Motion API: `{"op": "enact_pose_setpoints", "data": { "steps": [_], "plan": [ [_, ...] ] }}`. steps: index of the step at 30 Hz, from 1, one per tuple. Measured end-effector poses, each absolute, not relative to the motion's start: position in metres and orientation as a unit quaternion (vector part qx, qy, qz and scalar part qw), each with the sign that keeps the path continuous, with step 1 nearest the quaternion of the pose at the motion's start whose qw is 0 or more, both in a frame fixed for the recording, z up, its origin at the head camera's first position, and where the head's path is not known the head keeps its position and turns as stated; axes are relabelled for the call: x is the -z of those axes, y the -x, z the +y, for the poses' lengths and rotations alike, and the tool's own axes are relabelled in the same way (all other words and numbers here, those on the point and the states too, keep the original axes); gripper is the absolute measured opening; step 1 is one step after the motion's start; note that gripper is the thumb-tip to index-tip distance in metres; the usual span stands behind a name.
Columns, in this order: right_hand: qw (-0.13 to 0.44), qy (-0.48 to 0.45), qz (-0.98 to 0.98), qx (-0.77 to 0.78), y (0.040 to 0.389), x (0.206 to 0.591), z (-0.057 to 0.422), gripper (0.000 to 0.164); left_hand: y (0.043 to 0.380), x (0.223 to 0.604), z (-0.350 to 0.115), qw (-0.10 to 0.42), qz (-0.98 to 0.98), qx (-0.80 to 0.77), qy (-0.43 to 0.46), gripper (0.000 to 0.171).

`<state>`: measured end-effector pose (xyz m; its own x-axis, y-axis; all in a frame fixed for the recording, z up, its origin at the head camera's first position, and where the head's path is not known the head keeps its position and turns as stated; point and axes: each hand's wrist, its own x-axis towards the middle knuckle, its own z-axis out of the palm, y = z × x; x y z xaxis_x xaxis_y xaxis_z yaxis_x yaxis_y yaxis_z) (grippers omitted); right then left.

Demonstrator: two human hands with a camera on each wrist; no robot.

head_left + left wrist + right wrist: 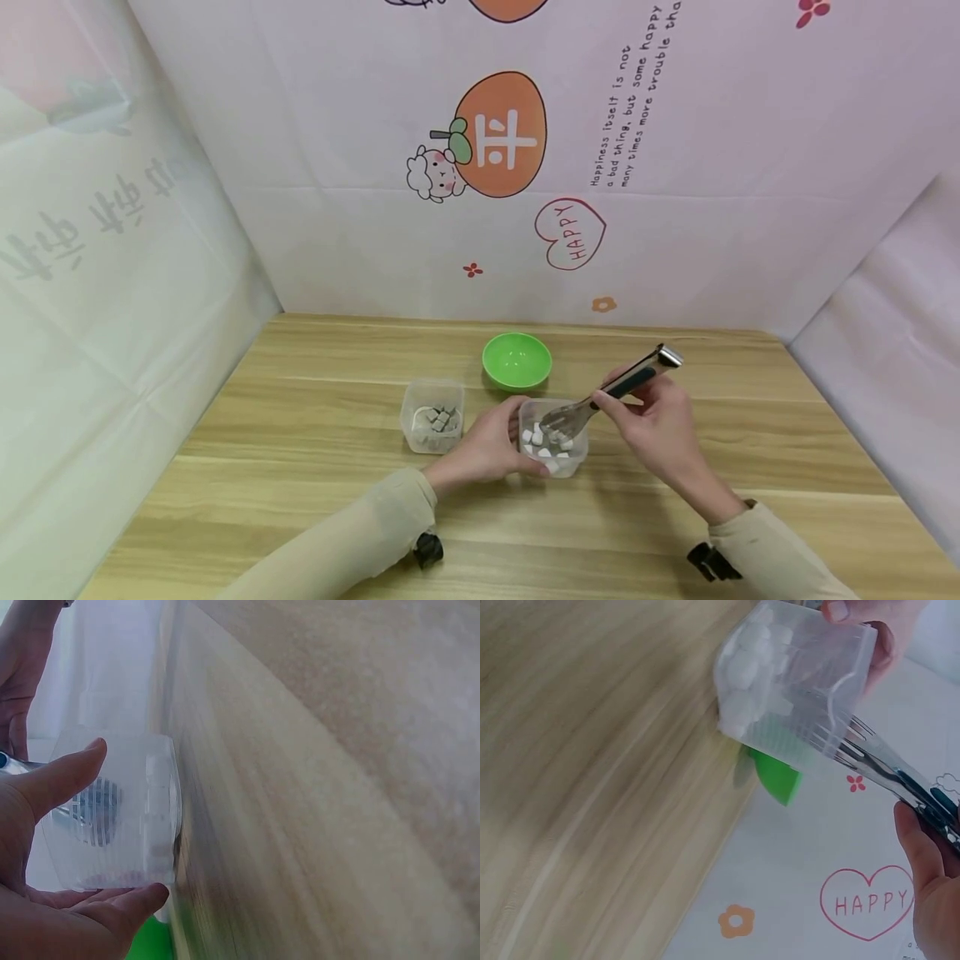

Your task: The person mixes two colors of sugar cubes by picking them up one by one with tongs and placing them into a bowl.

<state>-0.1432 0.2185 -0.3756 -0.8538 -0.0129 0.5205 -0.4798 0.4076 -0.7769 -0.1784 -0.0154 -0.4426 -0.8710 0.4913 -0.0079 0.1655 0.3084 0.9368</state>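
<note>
Note clear container (567, 472) of white cubes (537, 435), on the near side of the green bowl (516, 361): clasped from the left by the left hand (487, 443), and entered from the right by metal tongs (632, 382) gripped in the right hand (663, 421). Treat any cube between the tongs as unconfirmed; too blurred to tell. Likely faults: losing a cube through a weak or off-centre pinch; tipping the container through tong pressure on its wall with a slack left hold; striking the bowl through too wide a far swing.
</note>
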Motion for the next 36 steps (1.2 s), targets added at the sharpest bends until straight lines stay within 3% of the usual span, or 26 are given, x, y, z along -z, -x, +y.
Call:
{"op": "enact_pose_setpoints", "data": {
  "steps": [19,36],
  "plan": [
    [0.272,-0.089,-0.798,-0.531,0.162,0.339,0.222,0.020,0.177,0.442,-0.015,0.149,0.798,-0.548,-0.200,0.102],
    [0.299,-0.048,-0.769,-0.563,0.218,0.357,0.190,0.025,0.179,0.443,-0.018,0.149,0.798,-0.548,-0.201,0.100]
  ]
}}
